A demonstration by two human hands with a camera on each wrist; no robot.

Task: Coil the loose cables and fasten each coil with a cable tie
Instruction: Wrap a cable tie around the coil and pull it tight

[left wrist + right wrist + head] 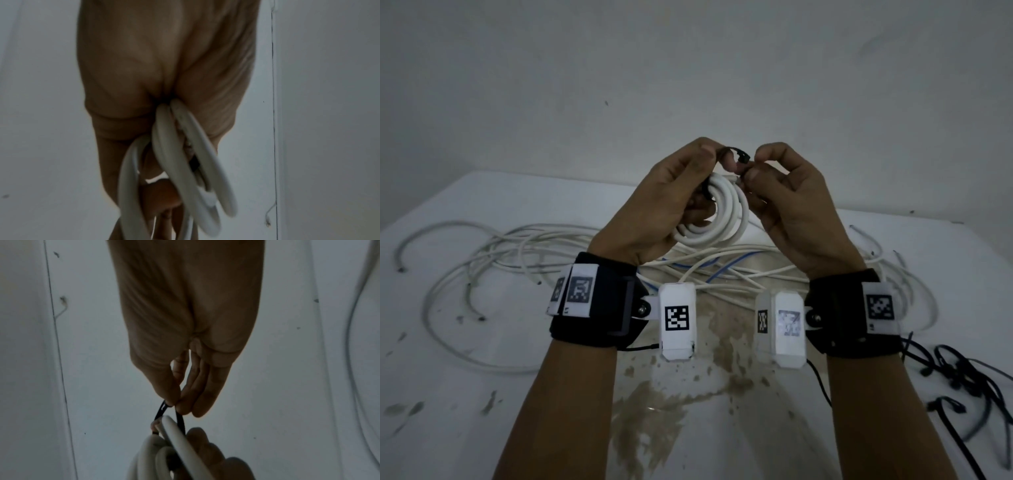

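Coil (717, 212) — white cable wound into several round loops, held up in the air above the middle of the table (465, 394), clear of its surface. A black tie (738, 156) arches over the coil's top, one end at each hand; in the right wrist view it forms a thin loop around the strands.

Left hand (664, 205): fingers curled round the coil, thumb and forefinger pinching one end of the tie. Right hand (791, 205): thumb and fingertips pinching the other end, remaining fingers bent.

No containers in view.

Table: white, with brown stains toward the near edge and dark specks on the left side. Loose cables (517, 260) — white, with a blue one (726, 267) among them — sprawl across the far half, edge to edge. Spare ties (962, 377), black, lie in a heap at the right edge. Behind the table, a plain pale wall (688, 68), dimly lit.
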